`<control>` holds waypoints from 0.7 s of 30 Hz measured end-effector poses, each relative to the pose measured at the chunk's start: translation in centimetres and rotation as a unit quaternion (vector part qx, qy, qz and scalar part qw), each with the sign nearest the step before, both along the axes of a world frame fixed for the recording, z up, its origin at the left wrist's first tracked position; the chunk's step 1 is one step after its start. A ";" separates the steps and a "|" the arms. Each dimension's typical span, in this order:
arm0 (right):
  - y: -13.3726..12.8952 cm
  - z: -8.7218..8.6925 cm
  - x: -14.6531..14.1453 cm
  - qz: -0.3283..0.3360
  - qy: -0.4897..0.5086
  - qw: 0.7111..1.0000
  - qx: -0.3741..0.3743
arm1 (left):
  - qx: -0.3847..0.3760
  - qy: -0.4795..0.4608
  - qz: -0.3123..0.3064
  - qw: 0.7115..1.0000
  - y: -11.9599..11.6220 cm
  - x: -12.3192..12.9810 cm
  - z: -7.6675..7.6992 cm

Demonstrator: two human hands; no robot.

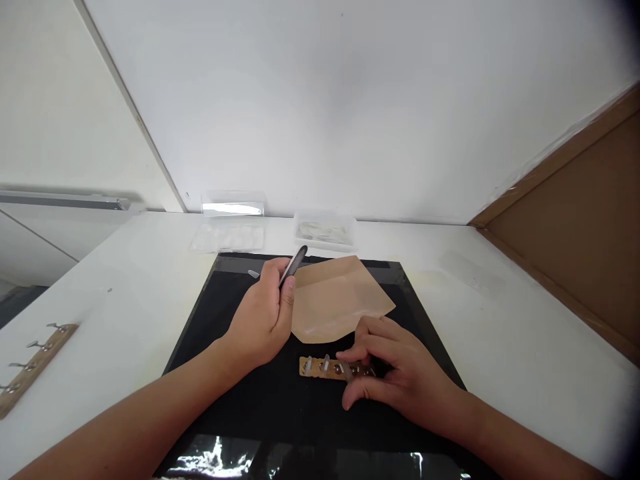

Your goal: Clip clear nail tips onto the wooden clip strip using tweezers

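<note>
My left hand (265, 313) is closed around a slim dark object with a grey edge (294, 265); its kind is unclear. A short wooden hook rack (315, 368) with several metal hooks lies on the black mat (250, 407). Small clear plastic sleeves (326, 363) stick up from its left hooks. Over the rack's right part, my right hand (395, 367) has thumb and forefinger curved around a small clear plastic piece (346, 371). The hand hides the rack's right end. Behind it lies a flat brown paper sheet (340, 297), partly under my left hand.
At the back, a clear lidded box stands open (233, 233) beside a clear tray (325, 231) with small translucent pieces. Another hook rack (37, 367) lies at the left. A clear plastic bag (467, 273) is on the right. A small clear piece (253, 273) lies near my left hand.
</note>
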State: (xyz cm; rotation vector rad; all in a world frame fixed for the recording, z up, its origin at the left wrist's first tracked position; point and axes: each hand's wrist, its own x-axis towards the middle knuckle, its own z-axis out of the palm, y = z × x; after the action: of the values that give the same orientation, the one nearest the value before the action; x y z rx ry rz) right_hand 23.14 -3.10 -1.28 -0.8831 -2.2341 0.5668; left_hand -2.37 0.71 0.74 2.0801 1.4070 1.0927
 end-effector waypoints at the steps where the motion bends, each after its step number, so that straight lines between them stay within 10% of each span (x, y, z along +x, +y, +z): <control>1: -0.2 0.0 -0.1 -0.007 -0.001 1.000 -0.002 | 0.001 -0.001 0.002 1.000 0.0 0.0 0.0; 21: -0.8 -1.0 -0.7 -0.067 -0.002 0.998 0.005 | -0.002 -0.007 -0.001 1.000 -0.2 0.3 0.0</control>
State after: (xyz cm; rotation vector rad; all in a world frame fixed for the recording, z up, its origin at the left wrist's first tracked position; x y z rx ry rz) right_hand 22.40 -3.94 -2.32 -1.0210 -2.1601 0.4927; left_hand -2.07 0.49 0.70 2.0661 1.3993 1.1006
